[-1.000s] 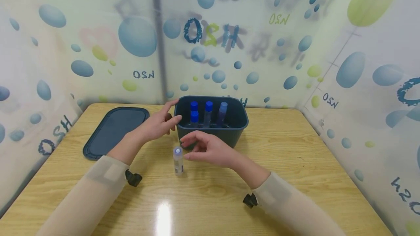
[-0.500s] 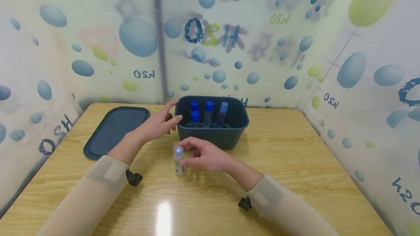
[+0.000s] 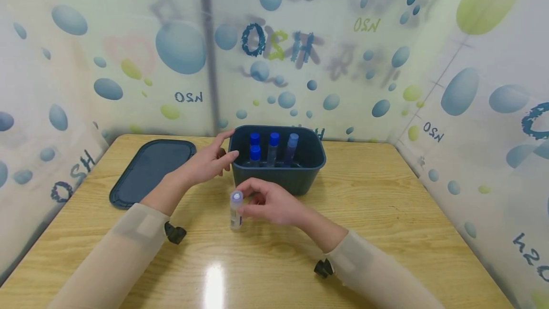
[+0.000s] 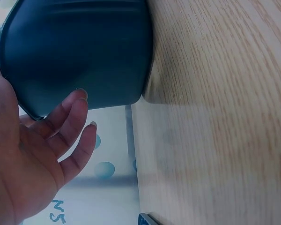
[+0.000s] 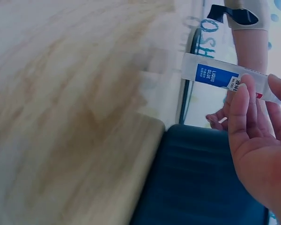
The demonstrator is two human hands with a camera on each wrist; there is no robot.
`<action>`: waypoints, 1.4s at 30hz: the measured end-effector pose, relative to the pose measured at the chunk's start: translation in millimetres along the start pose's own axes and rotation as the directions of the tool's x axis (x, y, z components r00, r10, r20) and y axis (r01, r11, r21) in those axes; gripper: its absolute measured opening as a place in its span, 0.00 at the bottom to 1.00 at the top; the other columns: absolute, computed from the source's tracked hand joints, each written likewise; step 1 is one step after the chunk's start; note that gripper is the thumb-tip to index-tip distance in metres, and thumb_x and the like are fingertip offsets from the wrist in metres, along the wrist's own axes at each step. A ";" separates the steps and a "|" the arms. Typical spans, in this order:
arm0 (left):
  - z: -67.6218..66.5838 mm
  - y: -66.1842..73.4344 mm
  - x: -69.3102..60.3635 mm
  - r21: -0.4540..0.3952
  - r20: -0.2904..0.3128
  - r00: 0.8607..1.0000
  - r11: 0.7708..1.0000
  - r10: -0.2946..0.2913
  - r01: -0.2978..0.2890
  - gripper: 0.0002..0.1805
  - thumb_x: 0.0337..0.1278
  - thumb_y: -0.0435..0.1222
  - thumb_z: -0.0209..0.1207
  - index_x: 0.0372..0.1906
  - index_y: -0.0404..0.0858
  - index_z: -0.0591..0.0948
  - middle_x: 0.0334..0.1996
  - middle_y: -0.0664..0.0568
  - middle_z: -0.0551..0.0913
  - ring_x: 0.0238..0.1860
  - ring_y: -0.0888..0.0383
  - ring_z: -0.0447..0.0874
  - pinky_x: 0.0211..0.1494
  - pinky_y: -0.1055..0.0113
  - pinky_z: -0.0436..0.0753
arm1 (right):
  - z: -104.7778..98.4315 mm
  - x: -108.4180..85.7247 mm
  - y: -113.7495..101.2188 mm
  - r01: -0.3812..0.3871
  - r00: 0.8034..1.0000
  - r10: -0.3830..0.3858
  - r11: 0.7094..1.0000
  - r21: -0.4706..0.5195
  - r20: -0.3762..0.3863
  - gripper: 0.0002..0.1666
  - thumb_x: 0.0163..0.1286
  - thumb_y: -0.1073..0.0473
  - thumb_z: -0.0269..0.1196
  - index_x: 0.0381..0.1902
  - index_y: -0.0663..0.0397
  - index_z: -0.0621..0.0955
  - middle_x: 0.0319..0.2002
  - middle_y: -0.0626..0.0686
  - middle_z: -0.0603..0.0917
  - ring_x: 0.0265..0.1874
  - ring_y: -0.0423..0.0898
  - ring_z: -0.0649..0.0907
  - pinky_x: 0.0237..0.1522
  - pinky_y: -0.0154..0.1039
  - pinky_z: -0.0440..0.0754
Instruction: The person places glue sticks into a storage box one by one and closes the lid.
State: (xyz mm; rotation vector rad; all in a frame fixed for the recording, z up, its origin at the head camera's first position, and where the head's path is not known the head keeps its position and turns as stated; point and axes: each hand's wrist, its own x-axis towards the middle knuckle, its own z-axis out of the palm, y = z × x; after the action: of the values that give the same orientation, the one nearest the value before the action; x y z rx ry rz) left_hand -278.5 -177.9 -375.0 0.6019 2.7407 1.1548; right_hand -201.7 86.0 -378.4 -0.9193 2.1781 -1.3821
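Farthest left, we find a dark blue lid [image 3: 147, 170] with rounded corners, lying flat on a pale wooden table [image 3: 377, 218]. Beside it, the left hand [image 3: 207, 163] reaches out of a cream sleeve [image 3: 116, 256]. Its fingers are loosely bent rather than clenched, and its index finger and thumb meet the left end of a dark blue plastic bin [image 3: 300, 180].

Next, just in front of the bin and outside it, is a liquid glue bottle [image 3: 234, 210], roughly upright. Behind it, four blue-capped tubes [image 3: 272, 155] stand inside the bin, two on the left one behind the other, then one in the middle and one to its right. To the right of the bottle, the right hand [image 3: 274, 204] pinches it between thumb and fingers. We cannot tell whether its base touches the table.

We judge the work to be partway along: four tubes are in the bin, one bottle is outside, and the lid is off. Whether the bottle is to join the others, we cannot say.

The bottle itself is slim and clear, with a pale violet cap and a white spot on top. From the right wrist, we can read "LIQUID GLUE" in white on its blue label, beside white and red patches; the fingers hide part of it.
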 end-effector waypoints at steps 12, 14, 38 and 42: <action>0.3 -0.2 1.6 0.004 0.014 1.000 1.000 -0.011 0.011 0.45 0.85 0.63 0.49 0.92 0.56 0.44 0.42 0.44 0.88 0.39 0.48 0.86 0.49 0.56 0.86 | -31.8 -28.4 -30.9 0.137 0.981 -0.147 0.987 -0.081 -0.127 0.19 0.78 0.63 0.71 0.63 0.50 0.83 0.53 0.52 0.88 0.38 0.48 0.86 0.42 0.37 0.86; -0.8 0.4 1.5 0.007 0.021 1.000 1.000 -0.005 0.005 0.45 0.85 0.62 0.49 0.92 0.55 0.44 0.42 0.44 0.88 0.39 0.46 0.87 0.49 0.55 0.86 | -39.5 -32.7 -37.9 0.160 0.972 -0.173 0.983 -0.091 -0.158 0.19 0.77 0.64 0.71 0.62 0.52 0.83 0.52 0.53 0.88 0.37 0.48 0.85 0.40 0.37 0.85; -8.4 2.4 1.0 0.044 0.077 0.997 0.999 -0.015 0.011 0.46 0.85 0.64 0.48 0.92 0.55 0.41 0.44 0.40 0.88 0.41 0.42 0.88 0.51 0.52 0.85 | -123.6 -27.8 -38.9 0.058 0.885 -0.110 0.990 -0.126 -0.452 0.20 0.80 0.62 0.68 0.66 0.56 0.80 0.49 0.55 0.85 0.41 0.49 0.88 0.47 0.42 0.88; -8.9 2.4 0.8 0.042 0.079 0.997 0.999 -0.015 0.011 0.46 0.85 0.64 0.48 0.92 0.56 0.41 0.44 0.39 0.89 0.41 0.42 0.88 0.52 0.51 0.86 | -128.7 -19.6 -29.2 0.004 0.896 -0.057 0.993 -0.120 -0.439 0.21 0.81 0.58 0.68 0.67 0.54 0.79 0.52 0.56 0.85 0.46 0.55 0.89 0.50 0.43 0.88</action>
State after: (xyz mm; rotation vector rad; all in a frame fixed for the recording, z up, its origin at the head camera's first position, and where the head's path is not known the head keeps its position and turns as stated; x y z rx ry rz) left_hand -280.8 -182.0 -367.0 0.6201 2.7040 1.0499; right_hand -260.8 173.6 -296.8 -0.7308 2.6119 -1.6214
